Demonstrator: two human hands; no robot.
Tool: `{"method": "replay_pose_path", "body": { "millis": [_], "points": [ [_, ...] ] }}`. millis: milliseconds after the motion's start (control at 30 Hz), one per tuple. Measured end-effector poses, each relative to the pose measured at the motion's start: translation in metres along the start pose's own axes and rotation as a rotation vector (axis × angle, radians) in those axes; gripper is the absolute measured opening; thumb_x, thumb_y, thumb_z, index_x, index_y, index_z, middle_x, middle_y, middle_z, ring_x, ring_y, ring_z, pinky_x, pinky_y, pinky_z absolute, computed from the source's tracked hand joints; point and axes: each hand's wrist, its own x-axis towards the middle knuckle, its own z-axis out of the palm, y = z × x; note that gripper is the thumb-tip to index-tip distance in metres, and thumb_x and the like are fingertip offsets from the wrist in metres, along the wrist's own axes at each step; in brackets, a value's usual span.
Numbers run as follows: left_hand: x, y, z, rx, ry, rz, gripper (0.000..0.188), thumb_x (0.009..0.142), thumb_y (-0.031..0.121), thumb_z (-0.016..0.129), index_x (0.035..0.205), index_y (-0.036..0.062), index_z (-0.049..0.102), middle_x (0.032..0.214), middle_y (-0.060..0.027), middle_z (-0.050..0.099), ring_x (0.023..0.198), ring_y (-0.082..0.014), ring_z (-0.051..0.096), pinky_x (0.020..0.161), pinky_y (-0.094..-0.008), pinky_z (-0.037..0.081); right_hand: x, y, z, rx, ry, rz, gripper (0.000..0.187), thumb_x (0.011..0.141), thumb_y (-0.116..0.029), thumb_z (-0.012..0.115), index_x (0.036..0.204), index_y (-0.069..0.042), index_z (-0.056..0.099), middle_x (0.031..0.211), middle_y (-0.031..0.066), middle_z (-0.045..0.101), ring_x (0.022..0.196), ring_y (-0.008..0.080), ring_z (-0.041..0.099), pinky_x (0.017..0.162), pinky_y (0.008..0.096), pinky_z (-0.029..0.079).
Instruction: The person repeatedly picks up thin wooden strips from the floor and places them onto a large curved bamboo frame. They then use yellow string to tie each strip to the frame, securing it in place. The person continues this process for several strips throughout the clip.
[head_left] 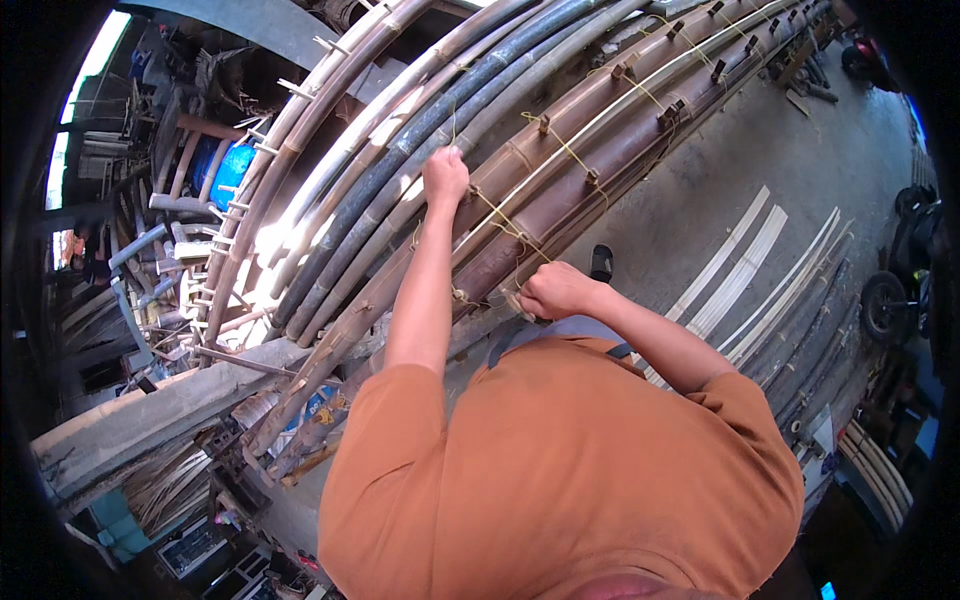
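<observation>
My left hand [446, 180] is closed in a fist over the long bamboo poles, with a thin yellow cord [453, 122] sticking up from it. My right hand [558, 291], nearer my body, is closed too, and a strand of cord runs into its fingers. Between the hands, cord crosses a brown bamboo pole [487, 268] and a pale split strip [560, 158] lying along it. Short dark pegs [592, 177] stand up from the poles, with more yellow cord tied across them. The fingertips of both hands are hidden.
Several grey and dark bamboo poles [400, 150] lie alongside, beyond my left hand. A bamboo piece with short rungs [262, 172] stands left of them. Pale split strips [738, 270] lie on the concrete floor [690, 205] at right, near a motorcycle wheel [884, 308]. A concrete ledge [150, 425] runs at lower left.
</observation>
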Motion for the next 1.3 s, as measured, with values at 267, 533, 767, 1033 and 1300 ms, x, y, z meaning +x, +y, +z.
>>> {"method": "replay_pose_path", "body": {
  "millis": [267,533,767,1033,1300],
  "points": [
    [-0.042,0.028,-0.119,0.115,-0.04,-0.14,0.034,0.095,0.031,0.053,0.106,0.0015,0.064,0.095,-0.0255,0.067,0.091,-0.0441,0.064,0.08,-0.0499,0.05,0.009,-0.068,0.019,1.152,-0.457,-0.143,0.035,0.096,-0.027,0.057,0.122,-0.005,0.061,0.108,0.0089,0.068,0.102,0.0162,0.06,0.095,0.0318,0.044],
    [-0.188,0.002,-0.123,-0.105,-0.336,-0.1,0.018,0.09,0.009,0.058,0.104,-0.002,0.058,0.097,-0.0277,0.064,0.092,-0.0451,0.062,0.079,-0.0522,0.049,0.047,-0.085,0.047,1.882,0.533,0.772,0.019,0.099,-0.024,0.049,0.094,-0.01,0.061,0.079,-0.0037,0.055,0.071,0.0091,0.05,0.069,0.0279,0.042],
    [-0.192,-0.012,-0.116,-0.141,-0.308,0.033,0.028,0.083,0.007,0.066,0.109,0.0054,0.057,0.101,-0.0166,0.066,0.098,-0.0333,0.063,0.086,-0.0434,0.049,0.11,-0.19,-0.021,0.624,0.358,-0.085,0.041,0.101,-0.033,0.04,0.079,-0.002,0.056,0.073,0.0136,0.057,0.07,0.0296,0.053,0.069,0.04,0.044],
    [-0.176,-0.016,-0.127,-0.244,-0.304,-0.002,0.024,0.094,0.019,0.048,0.098,-0.0003,0.062,0.082,-0.0283,0.063,0.083,-0.0418,0.067,0.073,-0.0491,0.05,0.207,-0.065,0.009,-0.426,0.313,0.173,0.056,0.098,-0.049,0.043,0.087,-0.002,0.07,0.101,0.0197,0.062,0.102,0.0306,0.057,0.09,0.0492,0.041],
    [-0.188,-0.017,-0.128,-0.179,-0.116,0.342,0.026,0.095,0.021,0.047,0.094,-0.0008,0.061,0.077,-0.0223,0.064,0.069,-0.0374,0.066,0.065,-0.0433,0.051,0.103,-0.147,-0.063,0.743,-0.155,-0.193,0.039,0.097,-0.032,0.053,0.076,-0.001,0.064,0.063,0.0109,0.058,0.059,0.0177,0.055,0.062,0.037,0.047]
  ]
}}
